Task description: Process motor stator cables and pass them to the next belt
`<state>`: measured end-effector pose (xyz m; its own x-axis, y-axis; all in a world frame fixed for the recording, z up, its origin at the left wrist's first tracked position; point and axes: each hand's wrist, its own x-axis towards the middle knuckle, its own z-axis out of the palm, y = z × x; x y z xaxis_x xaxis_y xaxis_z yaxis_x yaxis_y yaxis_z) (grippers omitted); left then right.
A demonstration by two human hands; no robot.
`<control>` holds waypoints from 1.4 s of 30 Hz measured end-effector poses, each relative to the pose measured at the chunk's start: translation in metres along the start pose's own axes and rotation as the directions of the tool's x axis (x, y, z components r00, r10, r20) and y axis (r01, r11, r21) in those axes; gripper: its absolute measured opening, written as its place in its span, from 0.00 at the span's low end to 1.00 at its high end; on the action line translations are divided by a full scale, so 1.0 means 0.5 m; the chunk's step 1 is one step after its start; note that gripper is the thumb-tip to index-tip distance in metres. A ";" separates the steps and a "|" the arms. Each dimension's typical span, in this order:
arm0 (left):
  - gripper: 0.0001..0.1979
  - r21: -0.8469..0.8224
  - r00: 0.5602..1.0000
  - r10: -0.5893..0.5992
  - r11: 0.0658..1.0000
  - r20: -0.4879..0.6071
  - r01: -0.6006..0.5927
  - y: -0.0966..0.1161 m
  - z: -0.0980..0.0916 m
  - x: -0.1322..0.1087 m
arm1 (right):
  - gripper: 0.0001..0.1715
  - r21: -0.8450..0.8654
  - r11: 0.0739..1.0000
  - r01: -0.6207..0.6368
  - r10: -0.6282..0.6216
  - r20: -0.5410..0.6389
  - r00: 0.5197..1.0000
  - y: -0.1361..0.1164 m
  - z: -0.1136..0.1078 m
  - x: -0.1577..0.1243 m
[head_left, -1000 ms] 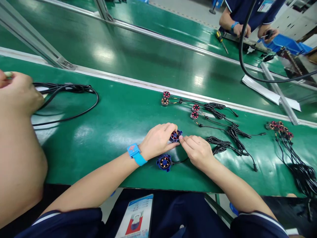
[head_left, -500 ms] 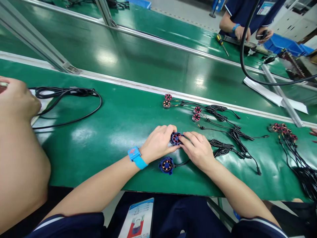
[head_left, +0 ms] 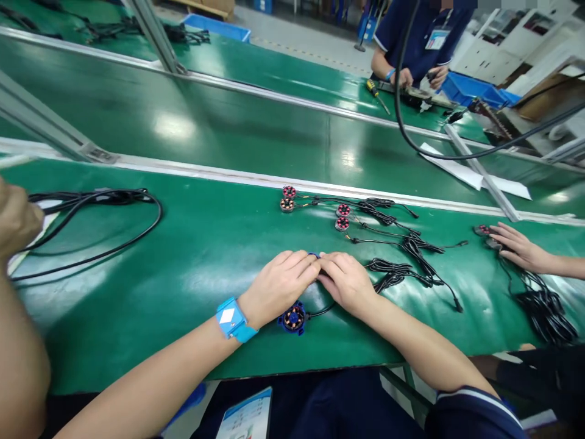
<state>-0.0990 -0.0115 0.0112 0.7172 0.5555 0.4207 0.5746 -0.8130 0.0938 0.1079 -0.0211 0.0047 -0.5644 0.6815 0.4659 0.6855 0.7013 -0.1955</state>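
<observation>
My left hand [head_left: 283,281] and my right hand [head_left: 348,280] meet over a motor stator in a blue housing [head_left: 313,255]. Only a sliver of blue rim shows; the fingers of both hands cover the rest. Just below my left hand lies a second blue-housed motor stator [head_left: 293,317] with copper windings, face up on the green mat, its black cable [head_left: 323,311] running under my right hand. A coiled black cable [head_left: 388,268] rests to the right of my right hand. A blue wrist strap [head_left: 235,320] is on my left wrist.
Bare stators [head_left: 342,217] with coiled cables lie farther back, beside another pair [head_left: 287,198]. At right a co-worker's hand [head_left: 521,247] covers a bunch of stators. Another person's arm [head_left: 18,305] is at left, near a black cable [head_left: 155,225]. A metal rail [head_left: 205,174] crosses behind.
My left fingers have closed over the top of the blue-housed stator, which was visible before. A co-worker's hand has reached onto the stators at right. The whole view has shifted.
</observation>
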 end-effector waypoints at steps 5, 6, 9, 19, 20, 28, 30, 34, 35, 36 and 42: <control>0.14 0.182 0.991 0.135 0.974 0.019 -0.137 0.008 0.001 0.001 | 0.15 0.124 0.992 -0.038 0.049 -0.087 0.995 0.003 0.007 -0.003; 0.14 0.187 0.990 0.137 0.972 0.030 -0.140 0.010 0.001 0.002 | 0.14 0.126 0.991 -0.037 0.049 -0.093 0.994 0.004 0.008 -0.004; 0.15 0.150 0.993 0.086 0.984 0.082 -0.098 0.013 -0.001 0.008 | 0.13 0.131 0.990 -0.050 0.062 -0.092 0.994 0.005 0.011 -0.005; 0.14 0.104 0.996 0.087 0.991 0.036 -0.090 0.005 0.006 0.005 | 0.15 0.090 0.994 -0.068 0.075 -0.075 0.994 0.002 0.015 -0.008; 0.14 0.110 0.995 0.098 0.989 0.028 -0.100 0.005 0.008 0.004 | 0.15 0.080 0.995 -0.067 0.073 -0.076 0.994 0.002 0.015 -0.008; 0.10 -0.073 0.999 -0.005 0.997 -0.038 0.002 -0.015 0.022 0.000 | 0.16 0.035 0.998 -0.054 0.058 -0.127 0.990 0.003 0.014 -0.006; 0.17 -0.216 0.985 -0.128 0.971 -0.112 0.102 -0.028 0.030 -0.007 | 0.18 0.036 0.998 -0.057 0.061 -0.126 0.990 0.004 0.013 -0.007; 0.28 -0.412 0.946 -0.315 0.873 -0.070 0.260 -0.041 0.043 -0.017 | 0.16 0.050 0.998 -0.036 0.041 -0.099 0.994 0.004 0.007 -0.004; 0.28 -0.438 0.941 -0.334 0.854 -0.048 0.281 -0.040 0.044 -0.018 | 0.15 0.054 0.998 -0.031 0.035 -0.083 0.996 0.004 0.006 -0.003; 0.28 -0.457 0.935 -0.352 0.838 -0.034 0.299 -0.039 0.045 -0.017 | 0.14 0.052 0.998 -0.024 0.028 -0.067 0.997 0.004 0.005 -0.002; 0.30 -0.479 0.912 -0.409 0.807 -0.032 0.345 -0.032 0.049 -0.017 | 0.18 -0.099 0.995 -0.007 0.006 -0.010 1.000 -0.005 0.006 0.001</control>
<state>-0.1047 0.0008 -0.0158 0.4065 0.8334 0.3743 0.5223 -0.5481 0.6533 0.1045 -0.0220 0.0025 -0.5556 0.6838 0.4730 0.7317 0.6723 -0.1125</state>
